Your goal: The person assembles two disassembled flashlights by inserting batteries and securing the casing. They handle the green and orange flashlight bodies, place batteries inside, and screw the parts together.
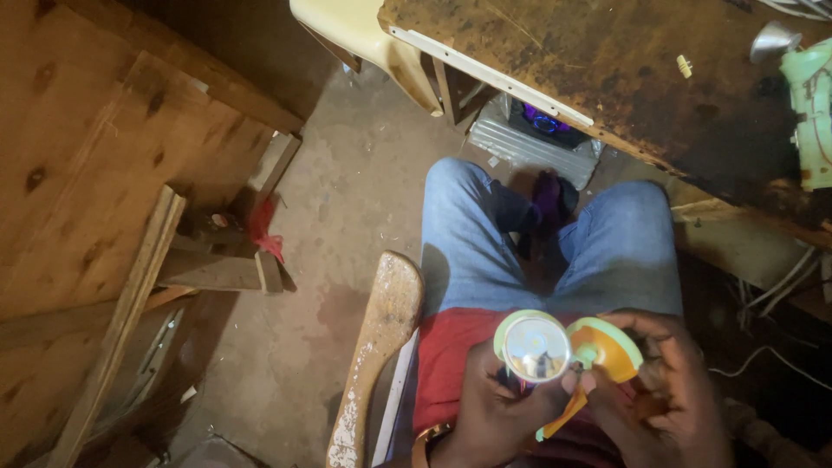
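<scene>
Head view: left hand (494, 407) grips round shiny reflector (535, 348), right hand (667, 390) grips orange plastic shell (611, 347) (both w/ closed grip).

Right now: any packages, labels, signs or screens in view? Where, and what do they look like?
None that I can make out.
Nearest to one: grey ribbed case on the floor under the table, with a purple glow on its top.
Hands hold a round pale-green lamp with orange parts, no label visible.

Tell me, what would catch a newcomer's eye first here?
At bottom centre, the left hand grips a small round shiny reflector in a pale green rim, while the right hand holds an orange plastic disc-shaped piece beside it. Above, a rusty brown stained tabletop fills the upper right.
</scene>
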